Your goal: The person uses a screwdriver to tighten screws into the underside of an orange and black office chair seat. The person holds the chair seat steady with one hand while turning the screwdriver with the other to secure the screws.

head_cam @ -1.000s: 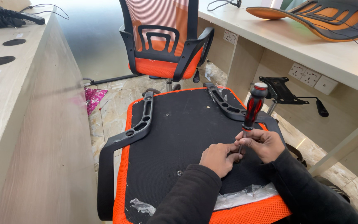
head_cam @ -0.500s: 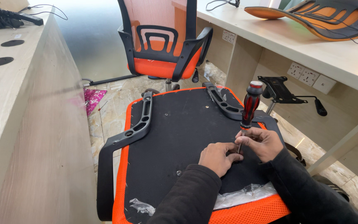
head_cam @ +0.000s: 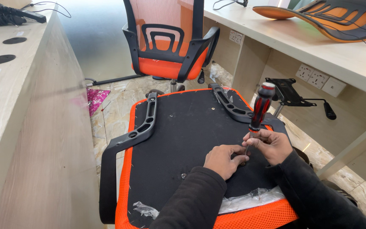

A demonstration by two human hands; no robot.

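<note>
Right hand [head_cam: 272, 146] clamped on the red-and-black screwdriver [head_cam: 259, 111], upright on the overturned chair seat [head_cam: 183, 131]; left hand [head_cam: 225, 160] pinches its tip. Mid-screwing, seemingly; steady downward turning comes next.

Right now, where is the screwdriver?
The screwdriver stands upright right of centre, gripped by the right hand, its tip on the black seat underside.

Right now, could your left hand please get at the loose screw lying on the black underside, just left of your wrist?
Probably yes: the left hand rests beside the screw on the seat underside, with nothing between them.
</note>
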